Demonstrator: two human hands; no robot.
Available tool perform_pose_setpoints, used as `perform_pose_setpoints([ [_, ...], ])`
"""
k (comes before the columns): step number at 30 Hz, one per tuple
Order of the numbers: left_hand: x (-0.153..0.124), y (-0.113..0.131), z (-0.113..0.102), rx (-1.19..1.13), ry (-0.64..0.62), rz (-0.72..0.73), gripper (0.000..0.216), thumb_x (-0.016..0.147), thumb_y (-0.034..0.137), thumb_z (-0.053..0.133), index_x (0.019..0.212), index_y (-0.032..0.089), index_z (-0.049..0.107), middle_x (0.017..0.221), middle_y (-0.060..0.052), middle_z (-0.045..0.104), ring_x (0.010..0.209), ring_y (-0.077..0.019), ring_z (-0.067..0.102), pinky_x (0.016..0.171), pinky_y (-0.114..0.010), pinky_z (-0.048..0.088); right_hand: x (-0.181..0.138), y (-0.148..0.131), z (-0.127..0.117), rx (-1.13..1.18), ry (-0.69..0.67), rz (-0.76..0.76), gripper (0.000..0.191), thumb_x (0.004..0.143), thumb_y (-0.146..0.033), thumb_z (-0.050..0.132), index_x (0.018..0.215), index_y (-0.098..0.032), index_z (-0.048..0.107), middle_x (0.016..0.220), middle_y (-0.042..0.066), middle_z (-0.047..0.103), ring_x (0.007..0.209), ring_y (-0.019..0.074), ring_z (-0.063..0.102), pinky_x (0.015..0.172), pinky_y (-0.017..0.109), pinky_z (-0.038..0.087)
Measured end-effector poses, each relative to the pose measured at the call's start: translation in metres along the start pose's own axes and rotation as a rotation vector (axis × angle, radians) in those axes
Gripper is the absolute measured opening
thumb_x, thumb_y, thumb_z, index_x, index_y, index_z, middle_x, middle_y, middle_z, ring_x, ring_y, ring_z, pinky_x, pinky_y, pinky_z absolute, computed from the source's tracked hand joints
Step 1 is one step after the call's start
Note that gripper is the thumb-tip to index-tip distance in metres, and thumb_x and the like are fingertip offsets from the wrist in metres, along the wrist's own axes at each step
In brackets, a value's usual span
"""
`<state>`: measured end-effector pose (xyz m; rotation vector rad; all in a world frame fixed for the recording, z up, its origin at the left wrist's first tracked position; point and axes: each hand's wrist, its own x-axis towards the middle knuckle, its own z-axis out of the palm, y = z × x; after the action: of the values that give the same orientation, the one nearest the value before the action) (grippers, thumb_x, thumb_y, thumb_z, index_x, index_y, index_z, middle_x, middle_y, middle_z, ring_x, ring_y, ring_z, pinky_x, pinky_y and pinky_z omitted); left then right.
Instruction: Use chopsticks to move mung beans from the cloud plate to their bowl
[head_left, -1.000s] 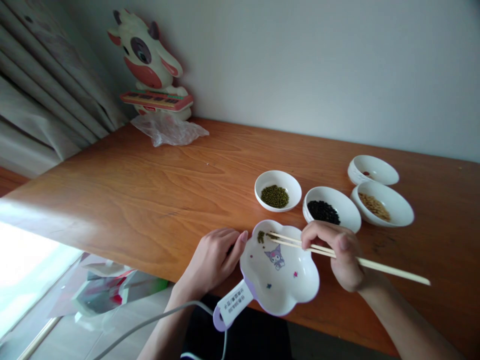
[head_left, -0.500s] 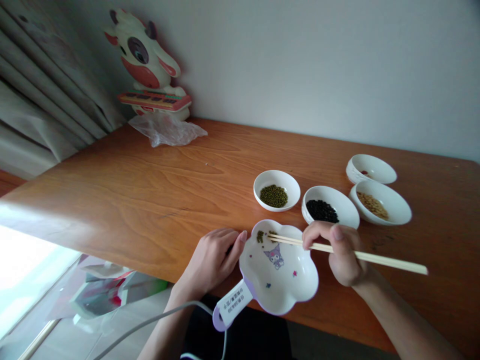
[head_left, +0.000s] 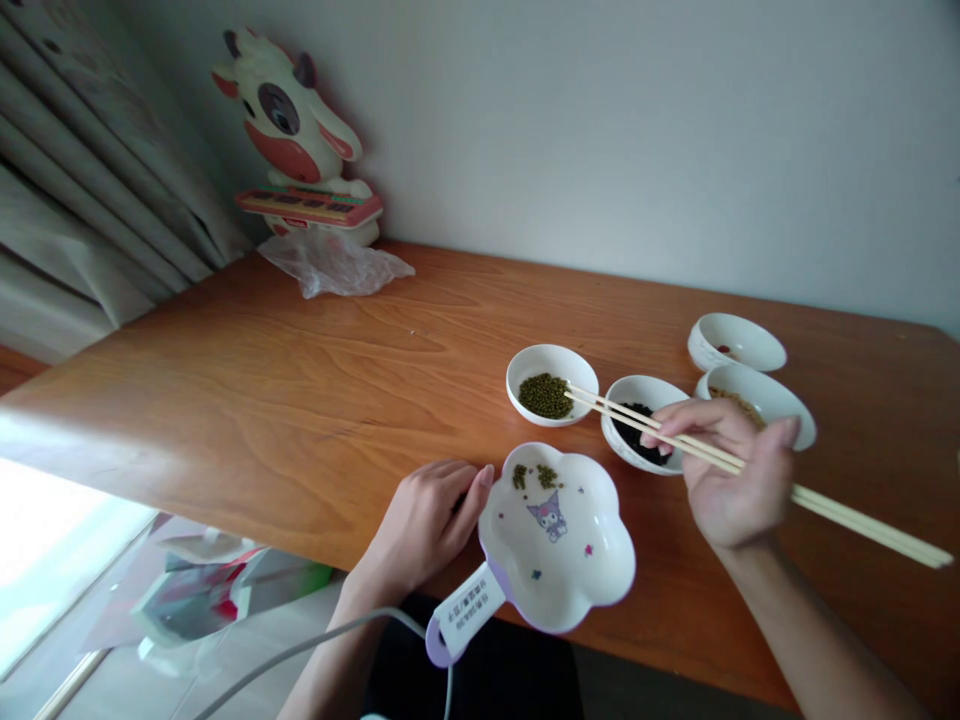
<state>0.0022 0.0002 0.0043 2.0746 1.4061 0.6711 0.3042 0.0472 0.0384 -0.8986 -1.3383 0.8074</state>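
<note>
A pair of wooden chopsticks [head_left: 675, 440] is held in my right hand [head_left: 739, 470], with the tips slightly apart at the right side of the mung beans [head_left: 544, 396] in a small white bowl [head_left: 517, 372]. No bean shows between the tips. Nearer me lies a flower-shaped dish [head_left: 592, 575] with a purple rim, a cartoon print and a labelled handle. Two small clusters of mung beans [head_left: 547, 476] sit in its far part. My left hand [head_left: 431, 515] rests on the table edge, fingers curled, its thumb beside the dish's left rim.
Right of the mung beans stand a bowl of black beans [head_left: 619, 445], a bowl of pale grains [head_left: 795, 405] and a bowl with a few reddish bits [head_left: 757, 345]. A cow toy keyboard [head_left: 307, 205] and plastic bag [head_left: 337, 265] sit at the back left. A cable [head_left: 322, 632] hangs near the handle.
My right hand has moved the chopsticks from the flower-shaped dish up to the mung bean bowl, and the tips have spread apart. My left hand stays in place.
</note>
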Motion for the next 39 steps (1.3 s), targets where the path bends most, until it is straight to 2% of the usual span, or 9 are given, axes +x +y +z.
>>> perform_pose_setpoints([
  [2,0.0,0.0,0.0,-0.003,0.003,0.001,0.043,0.115,0.037,0.039,0.077,0.02,0.051,0.075,-0.001,0.062,0.071,-0.0152,0.059,0.073,-0.028,0.04,0.002,0.001,-0.002,-0.017,-0.021,0.027,0.072,0.107,-0.068,0.026,0.082,-0.025,0.078,0.081,0.009,0.07,0.075,0.0272,0.064,0.068,0.041,0.048],
  [6,0.001,-0.001,0.001,-0.006,0.007,0.0,0.043,0.115,0.038,0.039,0.077,0.02,0.051,0.076,0.0,0.062,0.071,-0.015,0.058,0.073,-0.028,0.04,0.001,-0.006,-0.007,-0.038,-0.157,0.005,0.073,0.106,-0.07,0.027,0.077,-0.025,0.076,0.074,0.009,0.068,0.076,0.028,0.062,0.07,0.041,0.048],
  [9,0.001,-0.001,0.001,-0.007,0.002,0.004,0.043,0.115,0.037,0.039,0.077,0.02,0.05,0.076,0.0,0.061,0.072,-0.0146,0.058,0.075,-0.028,0.04,-0.003,-0.011,-0.012,-0.082,-0.354,0.037,0.079,0.105,-0.075,0.02,0.076,-0.025,0.074,0.071,0.008,0.066,0.072,0.0273,0.06,0.07,0.041,0.047],
  [13,0.0,0.0,0.0,-0.012,-0.001,-0.004,0.043,0.115,0.037,0.038,0.078,0.02,0.05,0.076,0.0,0.061,0.071,-0.0146,0.057,0.074,-0.028,0.039,-0.007,-0.007,-0.016,-0.192,-0.606,0.147,0.081,0.104,-0.076,0.013,0.081,-0.024,0.07,0.077,0.007,0.067,0.075,0.0259,0.062,0.073,0.041,0.046],
  [17,-0.001,0.0,0.001,-0.011,-0.001,-0.014,0.043,0.115,0.037,0.039,0.077,0.02,0.05,0.075,0.0,0.061,0.07,-0.0143,0.056,0.073,-0.028,0.038,-0.011,-0.001,-0.015,-0.264,-0.668,0.208,0.082,0.104,-0.076,0.006,0.086,-0.024,0.067,0.081,0.006,0.068,0.077,0.025,0.063,0.073,0.04,0.045],
  [25,-0.001,-0.002,0.001,-0.018,-0.018,-0.013,0.043,0.115,0.039,0.037,0.079,0.02,0.051,0.078,-0.001,0.062,0.073,-0.0152,0.058,0.075,-0.028,0.04,-0.012,-0.001,-0.009,-0.296,-0.655,0.178,0.078,0.106,-0.072,0.009,0.086,-0.024,0.067,0.081,0.005,0.068,0.077,0.0237,0.062,0.073,0.039,0.044],
  [33,-0.001,-0.002,0.002,-0.011,-0.01,-0.01,0.044,0.115,0.039,0.037,0.078,0.02,0.051,0.076,-0.001,0.062,0.071,-0.0148,0.058,0.073,-0.028,0.039,-0.015,-0.001,-0.006,-0.23,-0.541,0.139,0.08,0.108,-0.069,0.011,0.078,-0.023,0.07,0.075,0.006,0.068,0.074,0.0241,0.063,0.074,0.04,0.046],
  [36,-0.001,-0.002,0.001,-0.011,-0.013,0.003,0.044,0.116,0.038,0.037,0.078,0.02,0.051,0.076,-0.001,0.062,0.072,-0.0152,0.058,0.074,-0.028,0.04,-0.012,-0.004,-0.005,-0.127,-0.41,0.101,0.084,0.106,-0.073,0.012,0.074,-0.024,0.072,0.071,0.007,0.068,0.073,0.0254,0.063,0.071,0.04,0.048],
  [39,-0.001,-0.003,0.001,-0.01,-0.015,0.009,0.043,0.115,0.038,0.037,0.078,0.02,0.051,0.077,-0.002,0.063,0.072,-0.0153,0.059,0.074,-0.028,0.041,-0.002,-0.006,-0.002,-0.013,-0.178,0.018,0.085,0.106,-0.073,0.014,0.071,-0.025,0.075,0.069,0.008,0.069,0.072,0.026,0.064,0.068,0.039,0.049],
])
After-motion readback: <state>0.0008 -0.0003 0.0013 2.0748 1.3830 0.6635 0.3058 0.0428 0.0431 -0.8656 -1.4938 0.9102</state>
